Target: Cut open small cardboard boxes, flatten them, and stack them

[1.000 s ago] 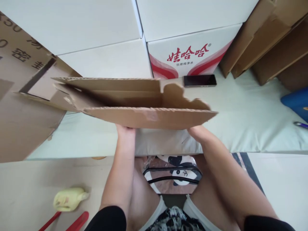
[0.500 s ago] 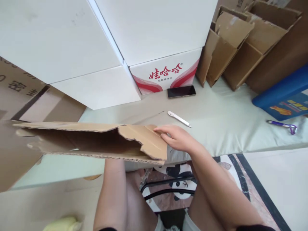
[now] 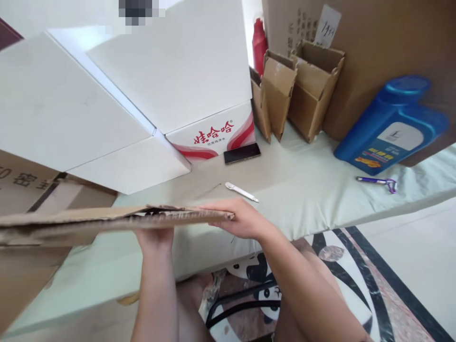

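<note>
A brown cardboard box [image 3: 107, 221], pressed almost flat, is held up between my hands above the pale green covered surface. My left hand [image 3: 155, 240] supports it from the near side, its fingers hidden behind the cardboard. At the right end, my right hand [image 3: 237, 216] is closed on the box's edge, fingers on the far side. Just beyond that hand lies a slim white cutter-like tool [image 3: 241, 192]. A thin dark wire or thread trails beside the tool, partly hidden by the box.
White cartons [image 3: 171, 66] are stacked behind, with a black phone [image 3: 242, 154] before them. Open narrow cardboard boxes [image 3: 281, 99] stand at the back right, near a red bottle [image 3: 260, 45]. Further right are a blue jug [image 3: 384, 137] and a purple-handled tool [image 3: 377, 182].
The box's open end has narrowed to a thin slit, and the box has shifted left and down in view. My right hand has moved onto its right edge. The view has turned right.
</note>
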`<action>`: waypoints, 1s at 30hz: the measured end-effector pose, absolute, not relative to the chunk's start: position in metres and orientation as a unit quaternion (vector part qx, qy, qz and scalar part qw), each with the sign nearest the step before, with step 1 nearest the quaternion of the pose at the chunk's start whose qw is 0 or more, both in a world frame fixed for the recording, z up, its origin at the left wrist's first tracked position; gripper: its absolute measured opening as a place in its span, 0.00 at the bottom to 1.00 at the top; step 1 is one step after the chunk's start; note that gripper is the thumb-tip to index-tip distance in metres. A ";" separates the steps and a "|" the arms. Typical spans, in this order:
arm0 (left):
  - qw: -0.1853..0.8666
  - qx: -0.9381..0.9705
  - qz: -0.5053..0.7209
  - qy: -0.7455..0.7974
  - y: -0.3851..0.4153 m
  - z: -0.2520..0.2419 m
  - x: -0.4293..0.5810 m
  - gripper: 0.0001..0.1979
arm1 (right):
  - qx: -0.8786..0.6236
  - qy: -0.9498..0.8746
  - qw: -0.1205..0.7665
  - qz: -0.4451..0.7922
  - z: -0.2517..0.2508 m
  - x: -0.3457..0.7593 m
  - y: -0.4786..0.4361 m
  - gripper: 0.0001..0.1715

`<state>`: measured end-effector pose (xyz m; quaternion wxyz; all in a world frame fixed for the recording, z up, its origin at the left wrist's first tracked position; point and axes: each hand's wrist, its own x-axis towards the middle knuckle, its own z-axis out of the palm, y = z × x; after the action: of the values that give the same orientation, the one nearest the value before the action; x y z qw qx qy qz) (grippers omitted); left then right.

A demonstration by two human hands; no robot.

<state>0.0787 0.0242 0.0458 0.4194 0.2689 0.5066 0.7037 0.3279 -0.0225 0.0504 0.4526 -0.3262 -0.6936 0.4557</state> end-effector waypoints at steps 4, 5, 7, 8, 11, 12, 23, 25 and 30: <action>0.424 0.196 0.679 0.566 0.017 0.052 0.095 0.12 | -0.431 -0.627 0.556 0.335 0.058 0.362 -0.023 0.18; 0.435 0.220 0.661 0.570 0.016 0.051 0.102 0.14 | -0.456 -0.595 0.603 0.272 0.059 0.373 -0.024 0.19; 0.457 0.286 0.618 0.572 0.017 0.048 0.122 0.18 | -0.505 -0.500 0.692 0.125 0.062 0.394 -0.027 0.20; 0.466 0.325 0.593 0.571 0.020 0.047 0.137 0.19 | -0.525 -0.441 0.726 0.052 0.063 0.403 -0.028 0.22; 0.483 0.492 0.491 0.533 0.038 0.049 0.197 0.16 | -0.550 -0.293 0.777 -0.090 0.065 0.425 -0.026 0.34; 0.475 0.562 0.453 0.503 0.047 0.051 0.221 0.13 | -0.552 -0.268 0.782 -0.109 0.065 0.430 -0.024 0.37; 0.102 0.902 0.048 0.417 0.138 0.079 0.435 0.33 | -0.646 -0.273 0.706 -0.101 0.033 0.453 -0.012 0.38; 0.089 0.890 0.020 0.448 0.150 0.081 0.446 0.31 | -0.660 -0.269 0.695 -0.097 0.028 0.453 -0.008 0.39; 0.078 0.877 0.041 0.472 0.169 0.081 0.447 0.24 | -0.678 -0.250 0.685 -0.093 0.021 0.446 0.002 0.41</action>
<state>0.4469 0.1686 0.0812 0.0778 0.8770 0.4725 0.0411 0.4455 0.0025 0.0214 0.6853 -0.6778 -0.2496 -0.0931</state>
